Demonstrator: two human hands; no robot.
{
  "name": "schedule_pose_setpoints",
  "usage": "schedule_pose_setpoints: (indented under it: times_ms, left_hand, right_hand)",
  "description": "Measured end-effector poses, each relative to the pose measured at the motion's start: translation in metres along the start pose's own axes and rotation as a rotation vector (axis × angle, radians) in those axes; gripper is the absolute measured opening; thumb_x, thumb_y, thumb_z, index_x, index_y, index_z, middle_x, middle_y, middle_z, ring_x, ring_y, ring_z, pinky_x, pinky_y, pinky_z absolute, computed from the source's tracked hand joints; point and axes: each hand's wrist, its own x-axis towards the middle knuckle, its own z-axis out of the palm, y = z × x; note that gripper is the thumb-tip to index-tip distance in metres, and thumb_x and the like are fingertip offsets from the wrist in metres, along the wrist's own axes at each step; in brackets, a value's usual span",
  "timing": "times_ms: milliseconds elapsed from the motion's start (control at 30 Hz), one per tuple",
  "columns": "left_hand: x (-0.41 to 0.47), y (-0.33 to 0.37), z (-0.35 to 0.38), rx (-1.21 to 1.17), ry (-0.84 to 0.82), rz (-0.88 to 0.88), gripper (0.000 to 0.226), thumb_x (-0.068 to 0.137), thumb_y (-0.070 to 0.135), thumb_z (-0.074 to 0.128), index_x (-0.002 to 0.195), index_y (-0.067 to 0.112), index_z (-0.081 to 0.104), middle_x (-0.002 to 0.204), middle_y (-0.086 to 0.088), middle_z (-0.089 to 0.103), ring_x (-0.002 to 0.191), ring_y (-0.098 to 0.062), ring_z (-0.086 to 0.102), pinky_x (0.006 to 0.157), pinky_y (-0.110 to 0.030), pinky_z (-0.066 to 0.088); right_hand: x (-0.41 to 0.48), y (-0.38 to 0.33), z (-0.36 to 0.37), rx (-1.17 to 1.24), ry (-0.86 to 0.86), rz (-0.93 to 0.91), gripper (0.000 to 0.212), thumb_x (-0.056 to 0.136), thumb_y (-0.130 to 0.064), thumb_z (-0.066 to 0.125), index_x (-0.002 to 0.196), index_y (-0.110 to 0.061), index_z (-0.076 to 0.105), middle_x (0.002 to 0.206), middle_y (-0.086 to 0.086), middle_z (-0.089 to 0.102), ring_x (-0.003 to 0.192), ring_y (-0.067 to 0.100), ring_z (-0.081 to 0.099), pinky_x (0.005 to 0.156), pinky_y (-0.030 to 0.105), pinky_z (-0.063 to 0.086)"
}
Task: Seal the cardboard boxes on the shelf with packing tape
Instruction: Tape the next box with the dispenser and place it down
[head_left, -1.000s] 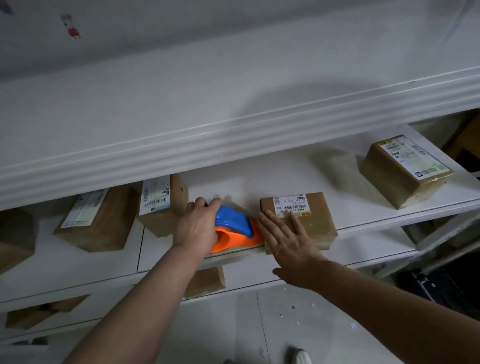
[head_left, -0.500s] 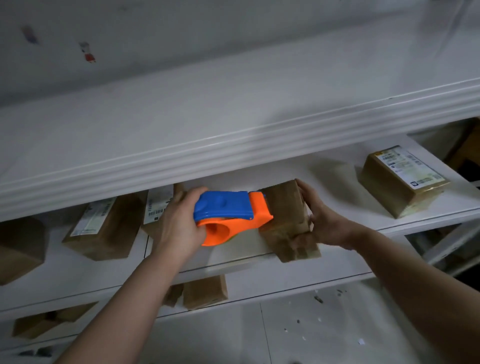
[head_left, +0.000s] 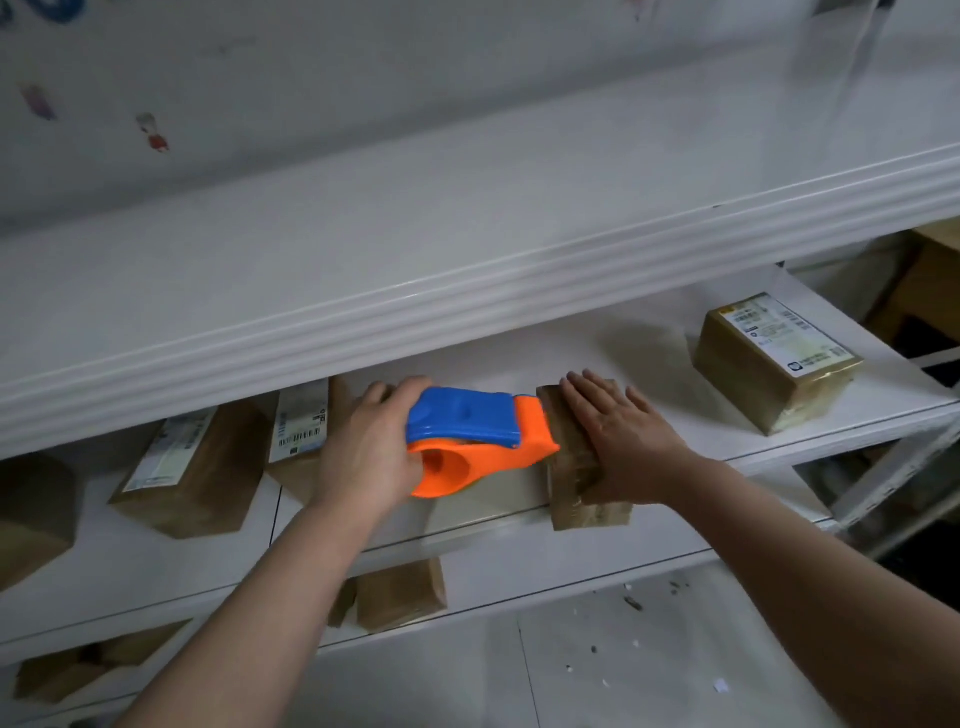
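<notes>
Two hands work at a white shelf (head_left: 493, 358). The left hand (head_left: 363, 457) grips a blue-and-orange dispenser (head_left: 467, 441), fingers curled round its body, its orange nose touching the top left edge of a box (head_left: 571, 499). The right hand (head_left: 623, 441) lies flat on top of that box, fingers straight. The box sits at the shelf's front edge. A labelled box (head_left: 301, 431) stands just behind the left hand, with a left box (head_left: 192, 478) beyond it. A right box (head_left: 774, 364), label up, lies well apart. A lower box (head_left: 400, 592) shows on the tier beneath.
</notes>
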Motion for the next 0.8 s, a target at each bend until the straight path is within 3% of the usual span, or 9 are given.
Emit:
schedule_pose_setpoints:
  times_ms: [133, 267, 367, 467, 567, 667, 733, 800]
  left_hand:
    - [-0.010, -0.040, -0.002, -0.058, 0.003, -0.087, 0.070, 0.073, 0.000, 0.061, 0.134, 0.030, 0.050, 0.121, -0.004, 0.053, 0.107, -0.030, 0.057, 0.079, -0.037, 0.050]
    - [-0.006, -0.020, 0.026, -0.048, -0.081, -0.038, 0.072, 0.073, -0.001, 0.059, 0.135, 0.033, 0.046, 0.120, -0.002, 0.050, 0.105, -0.027, 0.056, 0.074, -0.038, 0.052]
    - [-0.007, -0.009, 0.049, -0.128, -0.108, -0.045, 0.068, 0.072, -0.002, 0.058, 0.130, 0.031, 0.049, 0.111, -0.004, 0.052, 0.102, -0.029, 0.057, 0.074, -0.036, 0.051]
    - [-0.008, -0.011, 0.053, -0.162, -0.104, -0.069, 0.068, 0.072, -0.003, 0.060, 0.130, 0.032, 0.050, 0.111, -0.003, 0.052, 0.100, -0.028, 0.058, 0.077, -0.038, 0.053]
    - [-0.005, -0.016, 0.039, -0.156, -0.040, -0.048, 0.070, 0.072, -0.004, 0.060, 0.130, 0.034, 0.051, 0.116, -0.002, 0.053, 0.101, -0.027, 0.058, 0.076, -0.041, 0.054]
    - [-0.002, -0.011, 0.016, -0.046, 0.046, -0.107, 0.070, 0.074, 0.001, 0.060, 0.133, 0.035, 0.048, 0.121, -0.001, 0.051, 0.104, -0.027, 0.057, 0.071, -0.038, 0.052]
    - [-0.001, 0.007, 0.009, 0.096, 0.018, -0.085, 0.069, 0.077, 0.006, 0.059, 0.136, 0.037, 0.042, 0.122, 0.000, 0.048, 0.108, -0.025, 0.054, 0.067, -0.035, 0.048]
    - [0.000, 0.029, 0.014, 0.182, -0.036, -0.024, 0.067, 0.079, 0.009, 0.058, 0.137, 0.036, 0.038, 0.122, -0.001, 0.046, 0.112, -0.025, 0.050, 0.070, -0.035, 0.047]
  right_hand:
    - [0.001, -0.002, -0.001, 0.031, -0.010, -0.046, 0.121, 0.069, -0.057, 0.073, 0.150, -0.037, -0.014, 0.161, -0.001, -0.013, 0.147, 0.019, -0.016, 0.118, 0.049, 0.004]
    - [0.000, -0.002, -0.004, 0.051, -0.033, -0.071, 0.110, 0.070, -0.066, 0.067, 0.143, -0.053, -0.014, 0.159, 0.003, -0.022, 0.146, 0.022, -0.021, 0.116, 0.054, 0.008]
    - [0.000, 0.003, -0.002, 0.057, -0.032, -0.076, 0.109, 0.073, -0.061, 0.067, 0.143, -0.053, -0.015, 0.159, 0.003, -0.020, 0.147, 0.023, -0.018, 0.117, 0.052, 0.011]
    - [0.007, 0.002, -0.002, 0.103, 0.034, -0.110, 0.116, 0.064, -0.049, 0.077, 0.151, -0.041, 0.000, 0.158, 0.003, 0.005, 0.146, 0.023, 0.001, 0.109, 0.043, 0.036]
    - [0.014, 0.004, 0.003, 0.303, 0.174, -0.159, 0.121, 0.054, -0.038, 0.084, 0.153, -0.030, 0.013, 0.151, 0.002, 0.022, 0.139, 0.020, 0.019, 0.098, 0.037, 0.045]
    - [0.009, 0.009, 0.022, 0.835, 0.186, -0.117, 0.121, 0.055, -0.040, 0.085, 0.150, -0.032, 0.011, 0.151, -0.006, 0.015, 0.137, 0.008, 0.023, 0.104, 0.021, 0.036]
    - [0.001, 0.009, 0.044, 1.005, 0.144, -0.068, 0.122, 0.056, -0.045, 0.085, 0.148, -0.032, 0.007, 0.153, -0.009, 0.012, 0.139, 0.004, 0.021, 0.107, 0.014, 0.032]
    - [-0.004, 0.014, 0.072, 0.996, 0.130, -0.009, 0.127, 0.055, -0.054, 0.086, 0.149, -0.027, 0.005, 0.156, -0.001, 0.018, 0.142, 0.009, 0.023, 0.115, 0.032, 0.030]
